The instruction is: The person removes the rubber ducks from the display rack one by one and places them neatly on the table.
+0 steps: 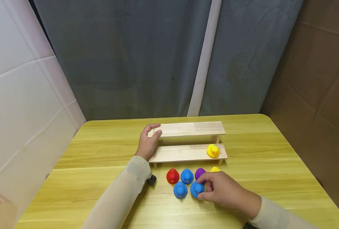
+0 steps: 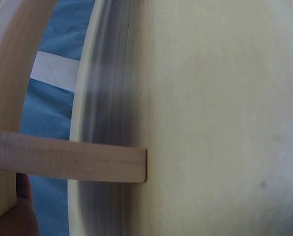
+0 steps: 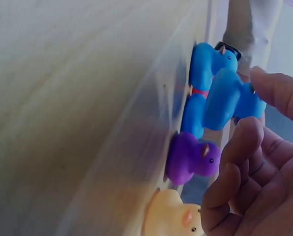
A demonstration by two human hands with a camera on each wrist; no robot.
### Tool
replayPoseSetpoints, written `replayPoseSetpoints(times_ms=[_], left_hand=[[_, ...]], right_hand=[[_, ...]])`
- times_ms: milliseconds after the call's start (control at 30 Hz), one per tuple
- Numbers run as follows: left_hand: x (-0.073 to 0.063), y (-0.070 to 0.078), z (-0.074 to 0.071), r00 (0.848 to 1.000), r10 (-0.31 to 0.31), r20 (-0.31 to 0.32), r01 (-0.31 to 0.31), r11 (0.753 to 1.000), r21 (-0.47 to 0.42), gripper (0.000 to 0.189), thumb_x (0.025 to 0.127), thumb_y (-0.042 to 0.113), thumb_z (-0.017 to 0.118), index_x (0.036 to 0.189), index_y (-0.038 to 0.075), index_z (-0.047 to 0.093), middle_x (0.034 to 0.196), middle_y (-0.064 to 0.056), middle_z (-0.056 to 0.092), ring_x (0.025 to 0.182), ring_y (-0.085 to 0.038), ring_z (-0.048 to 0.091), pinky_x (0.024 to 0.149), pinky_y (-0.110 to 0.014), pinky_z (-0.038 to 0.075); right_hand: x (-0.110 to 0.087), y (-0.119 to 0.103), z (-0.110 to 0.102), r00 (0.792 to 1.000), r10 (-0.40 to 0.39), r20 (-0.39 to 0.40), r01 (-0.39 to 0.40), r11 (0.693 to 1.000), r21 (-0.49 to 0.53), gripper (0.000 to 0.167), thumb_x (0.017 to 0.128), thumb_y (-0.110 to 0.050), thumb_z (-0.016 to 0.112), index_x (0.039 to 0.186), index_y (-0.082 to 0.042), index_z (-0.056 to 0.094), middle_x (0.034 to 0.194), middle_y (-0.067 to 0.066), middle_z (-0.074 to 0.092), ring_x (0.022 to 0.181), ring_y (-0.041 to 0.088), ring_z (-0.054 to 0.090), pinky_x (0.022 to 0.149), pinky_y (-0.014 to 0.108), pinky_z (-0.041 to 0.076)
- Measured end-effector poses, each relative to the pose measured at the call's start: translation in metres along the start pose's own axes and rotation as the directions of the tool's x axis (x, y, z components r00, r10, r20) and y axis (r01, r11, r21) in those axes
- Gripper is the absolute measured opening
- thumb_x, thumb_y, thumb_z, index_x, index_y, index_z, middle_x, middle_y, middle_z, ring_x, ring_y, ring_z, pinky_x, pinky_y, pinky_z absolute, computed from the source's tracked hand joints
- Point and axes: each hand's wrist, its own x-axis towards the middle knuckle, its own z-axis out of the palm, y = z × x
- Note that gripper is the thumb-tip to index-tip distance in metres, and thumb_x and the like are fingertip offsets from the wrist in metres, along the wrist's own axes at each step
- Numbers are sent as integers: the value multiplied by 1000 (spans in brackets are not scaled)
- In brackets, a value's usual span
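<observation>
My right hand (image 1: pixel 225 192) pinches a blue rubber duck (image 1: pixel 197 190) between thumb and fingers. In the right wrist view this blue duck (image 3: pixel 224 101) appears raised off the table. Around it on the table are a red duck (image 1: pixel 172 176), a blue duck (image 1: pixel 187 176), another blue duck (image 1: pixel 180 190), a purple duck (image 1: pixel 199 173) and a partly hidden yellow duck (image 1: pixel 215 169). My left hand (image 1: pixel 147 143) grips the left end of the two-step wooden shelf's upper board (image 1: pixel 189 128). A yellow duck (image 1: pixel 213 151) sits at the right end of the lower board (image 1: pixel 181 154).
The wooden table (image 1: pixel 100 152) runs back to a grey curtain (image 1: pixel 123 63) with a pale strip. A white panel (image 1: pixel 23 86) stands on the left, a brown one (image 1: pixel 315 73) on the right. One shelf leg (image 2: pixel 87 160) shows in the left wrist view.
</observation>
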Motion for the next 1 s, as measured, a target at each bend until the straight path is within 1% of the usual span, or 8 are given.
replayPoseSetpoints(times_ms=[333, 433, 733, 1000], left_hand=[[-1, 2, 1, 1000, -7, 6, 7, 1000, -25, 33, 102, 17, 67, 135, 8, 65, 145, -12, 57, 139, -27, 47, 122, -46, 30], [0, 2, 1, 1000, -10, 4, 10, 1000, -20, 33, 102, 16, 67, 134, 9, 66, 144, -12, 58, 137, -26, 48, 121, -45, 32], [-1, 2, 1, 1000, -11, -1, 11, 1000, -3, 30, 102, 18, 66, 132, 11, 67, 142, -9, 59, 136, -25, 50, 119, -45, 34], [-1, 2, 1, 1000, -9, -10, 9, 1000, -5, 30, 102, 18, 66, 131, 12, 67, 141, -8, 60, 134, -23, 51, 118, -43, 36]], right_hand=[[3, 2, 7, 999, 41, -5, -41, 998, -52, 28, 81, -21, 91, 104, -14, 76, 65, -12, 54, 58, 1, 49, 52, 22, 42], [3, 3, 8, 999, 52, 0, -52, 997, -65, 28, 82, -22, 91, 104, -15, 76, 65, -12, 54, 57, 1, 49, 51, 22, 42], [4, 5, 12, 999, 52, 2, -51, 993, -104, 27, 80, -21, 92, 101, -18, 75, 64, -13, 53, 57, 1, 48, 51, 22, 41], [5, 5, 14, 999, 49, -5, -50, 992, -113, 28, 78, -19, 92, 98, -19, 72, 64, -12, 53, 56, 0, 47, 51, 22, 40]])
